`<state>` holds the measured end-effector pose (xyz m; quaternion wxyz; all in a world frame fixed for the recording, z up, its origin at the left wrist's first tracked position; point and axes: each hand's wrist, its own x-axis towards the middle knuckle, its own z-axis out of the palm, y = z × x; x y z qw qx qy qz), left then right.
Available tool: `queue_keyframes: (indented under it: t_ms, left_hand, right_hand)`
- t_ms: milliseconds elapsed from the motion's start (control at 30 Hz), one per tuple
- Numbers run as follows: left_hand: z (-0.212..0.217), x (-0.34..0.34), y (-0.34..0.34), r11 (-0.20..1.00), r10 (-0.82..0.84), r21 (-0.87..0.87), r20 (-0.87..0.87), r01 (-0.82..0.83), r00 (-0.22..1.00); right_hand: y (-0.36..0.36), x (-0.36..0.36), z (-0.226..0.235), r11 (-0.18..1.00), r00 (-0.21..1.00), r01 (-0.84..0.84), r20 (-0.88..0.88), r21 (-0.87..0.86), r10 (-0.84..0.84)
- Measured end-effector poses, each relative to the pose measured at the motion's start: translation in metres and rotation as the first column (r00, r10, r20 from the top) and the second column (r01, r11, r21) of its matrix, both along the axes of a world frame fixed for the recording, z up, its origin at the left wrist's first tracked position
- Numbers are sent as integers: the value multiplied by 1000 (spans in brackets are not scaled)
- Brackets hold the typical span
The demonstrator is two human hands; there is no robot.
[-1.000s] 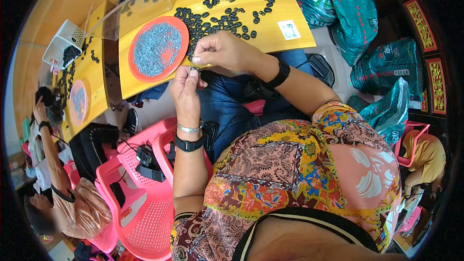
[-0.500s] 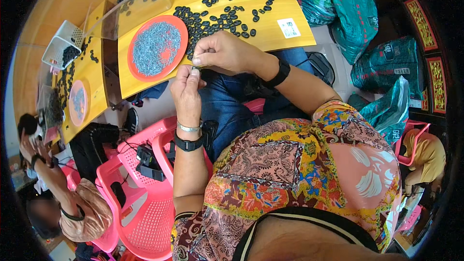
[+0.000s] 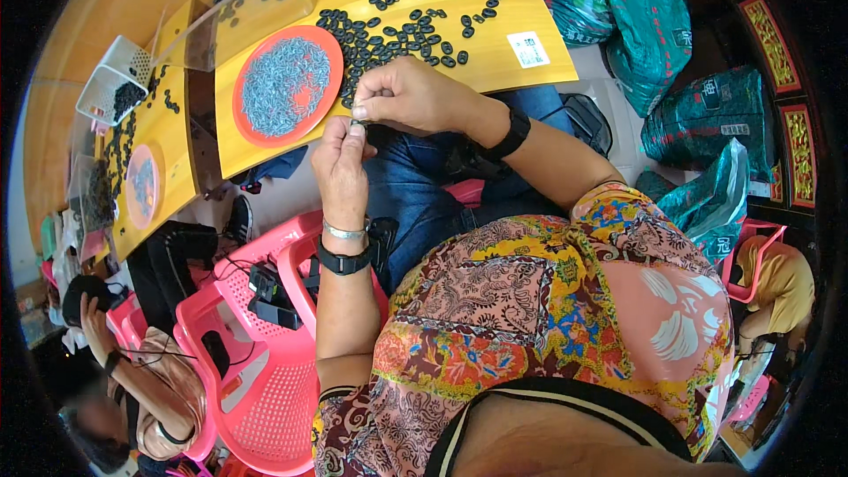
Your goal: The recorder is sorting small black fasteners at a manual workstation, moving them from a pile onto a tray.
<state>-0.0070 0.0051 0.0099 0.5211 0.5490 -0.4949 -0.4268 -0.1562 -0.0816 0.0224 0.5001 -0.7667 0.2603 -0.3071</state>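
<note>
A small dark piece [image 3: 357, 124] is pinched between both hands, just in front of the near edge of the yellow table [image 3: 521, 9]. The left hand [image 3: 340, 163] pinches it from below, fingers pointing up; the right hand [image 3: 411, 95] comes from the right, fingertips pressed together on it. The orange dish [image 3: 287, 84] of small grey parts lies up-left of the piece, nearer the left hand.

I see both my hands meeting just above the centre of the frame. My left hand [image 3: 340, 159] rises from the lower middle, forearm upright, fingers pinched together at the top. My right hand [image 3: 411, 95] enters from the right, forearm angled up-left, knuckles upward, fingertips pinched against the left fingertips. Both wrists carry dark bands.
</note>
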Motion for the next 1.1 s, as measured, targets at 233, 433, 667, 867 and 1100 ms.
queue_keyframes:
  t_ms: [233,433,667,867,1100]
  left_hand:
    - [1,-6,2,997,69,-18,-37,-70,997]
    - [2,-14,6,985,145,-85,-38,-148,989]
    - [6,-9,6,997,72,-28,210,-67,975]
    - [8,-13,5,998,-10,-56,285,27,958]
    - [3,-8,2,999,-41,24,-82,43,996]
  right_hand:
    - [10,5,4,996,997,71,-1,-57,-71]
    - [15,6,5,994,992,100,74,-32,-98]
    - [14,-3,8,983,991,116,-52,-142,-124]
    - [5,-19,12,991,990,4,-139,-133,-23]
    - [6,-14,2,941,991,-111,113,320,78]
